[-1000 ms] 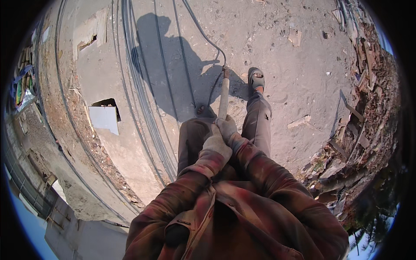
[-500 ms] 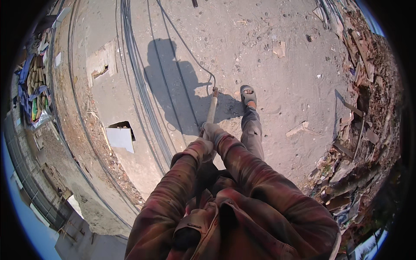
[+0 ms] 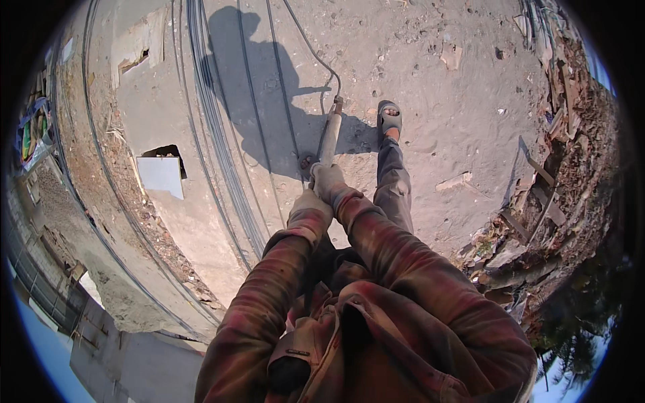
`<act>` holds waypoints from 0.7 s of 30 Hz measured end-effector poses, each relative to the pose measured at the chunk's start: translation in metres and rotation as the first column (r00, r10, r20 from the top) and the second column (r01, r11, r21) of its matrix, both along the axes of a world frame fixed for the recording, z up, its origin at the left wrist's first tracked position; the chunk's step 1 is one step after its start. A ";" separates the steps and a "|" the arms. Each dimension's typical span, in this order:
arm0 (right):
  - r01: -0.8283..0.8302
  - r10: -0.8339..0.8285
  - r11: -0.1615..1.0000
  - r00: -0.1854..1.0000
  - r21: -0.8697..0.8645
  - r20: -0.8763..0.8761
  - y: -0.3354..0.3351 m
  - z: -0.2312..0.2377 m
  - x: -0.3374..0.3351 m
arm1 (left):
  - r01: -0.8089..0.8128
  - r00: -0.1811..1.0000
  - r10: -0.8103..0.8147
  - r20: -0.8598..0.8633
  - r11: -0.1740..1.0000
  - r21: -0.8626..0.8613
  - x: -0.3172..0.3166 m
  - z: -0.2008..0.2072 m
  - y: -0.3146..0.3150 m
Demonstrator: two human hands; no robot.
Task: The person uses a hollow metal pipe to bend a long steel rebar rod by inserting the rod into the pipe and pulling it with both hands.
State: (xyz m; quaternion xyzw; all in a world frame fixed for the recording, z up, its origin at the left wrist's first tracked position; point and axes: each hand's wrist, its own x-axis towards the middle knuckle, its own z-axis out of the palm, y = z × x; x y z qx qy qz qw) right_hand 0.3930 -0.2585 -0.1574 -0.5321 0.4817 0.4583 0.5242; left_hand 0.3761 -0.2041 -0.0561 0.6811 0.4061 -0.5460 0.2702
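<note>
Both my hands, in pale gloves, grip a long light-coloured pole that points away from me. My right hand is closed around it farther out. Just behind and slightly left, my left hand is closed too, touching the right. A rusty metal end piece tops the pole. From there a thin dark rod or line curves away up the ground; whether it is fixed to the end piece I cannot tell. Which part of the pole lies inside my hands is hidden.
Long bundled steel rods run along the ground on the left, beside a square hole with a pale panel. My sandalled right foot is forward. Rubble and broken boards line the right side.
My hands and the pole have tilted slightly farther forward, the end piece now higher in view. The ground and shadow have shifted up with my head's movement. Both hands keep their grip.
</note>
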 end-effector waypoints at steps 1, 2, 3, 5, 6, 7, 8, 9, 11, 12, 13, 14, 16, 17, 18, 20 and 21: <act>0.036 -0.036 0.999 0.999 -0.006 -0.013 0.001 -0.001 -0.002 | -0.018 1.000 0.018 -0.004 1.000 -0.009 -0.002 0.003 0.001; 0.072 -0.072 0.997 0.997 -0.012 -0.026 0.001 -0.002 -0.006 | -0.018 1.000 0.018 -0.018 1.000 -0.007 -0.003 0.006 0.002; 0.058 -0.058 0.998 0.998 -0.019 -0.019 -0.002 -0.008 -0.010 | -0.014 1.000 0.014 -0.022 1.000 -0.005 0.001 0.010 0.002; 0.013 -0.012 0.999 0.999 -0.034 0.033 -0.009 -0.020 -0.021 | -0.051 0.999 0.051 -0.001 0.999 -0.009 -0.004 0.014 -0.003; 0.001 0.000 0.999 0.999 -0.033 0.041 -0.006 -0.020 -0.022 | -0.075 0.997 0.075 0.018 0.997 0.001 -0.008 0.012 0.000; 0.013 -0.013 1.000 0.999 -0.010 0.042 -0.004 -0.013 -0.029 | -0.088 0.996 0.088 0.008 0.996 0.003 -0.017 0.011 0.004; 0.027 -0.028 1.000 0.999 0.012 0.041 -0.001 -0.008 -0.036 | -0.092 0.995 0.092 0.034 0.996 0.009 -0.026 0.009 0.007; 0.021 -0.021 1.000 0.999 0.008 0.037 0.001 -0.006 -0.040 | -0.092 0.994 0.091 0.063 0.996 0.009 -0.032 0.007 0.008; 0.128 -0.129 0.992 0.988 0.013 0.084 0.005 0.000 -0.046 | -0.098 0.994 0.099 0.038 0.995 -0.021 -0.044 0.008 0.008; 0.124 -0.124 0.992 0.988 0.015 0.090 0.006 0.000 -0.048 | -0.100 0.995 0.101 0.027 0.994 -0.044 -0.046 0.008 0.009; 0.101 -0.101 0.995 0.992 0.003 0.076 0.003 0.002 -0.049 | -0.104 0.994 0.105 0.033 0.994 -0.043 -0.050 0.007 0.010; 0.077 -0.077 0.997 0.995 -0.008 0.063 0.004 0.004 -0.052 | -0.119 0.992 0.120 0.030 0.992 -0.045 -0.054 0.006 0.009; 0.068 -0.068 0.998 0.995 0.008 0.073 0.005 0.001 -0.058 | -0.115 0.992 0.117 0.044 0.992 -0.044 -0.059 -0.001 0.011; 0.063 -0.065 0.998 0.995 0.025 0.074 0.007 0.000 -0.061 | -0.121 0.991 0.123 0.052 0.992 -0.043 -0.063 -0.004 0.014; 0.056 -0.059 0.998 0.995 0.032 0.086 0.008 -0.005 -0.064 | -0.132 0.989 0.136 0.062 0.990 -0.052 -0.066 -0.006 0.017; 0.054 -0.054 0.999 0.992 0.002 0.113 0.009 -0.013 -0.069 | -0.150 0.984 0.154 0.084 0.987 -0.052 -0.073 -0.007 0.020; 0.047 -0.048 0.999 0.991 0.014 0.122 0.011 -0.013 -0.070 | -0.140 0.985 0.146 0.097 0.988 -0.061 -0.076 -0.007 0.020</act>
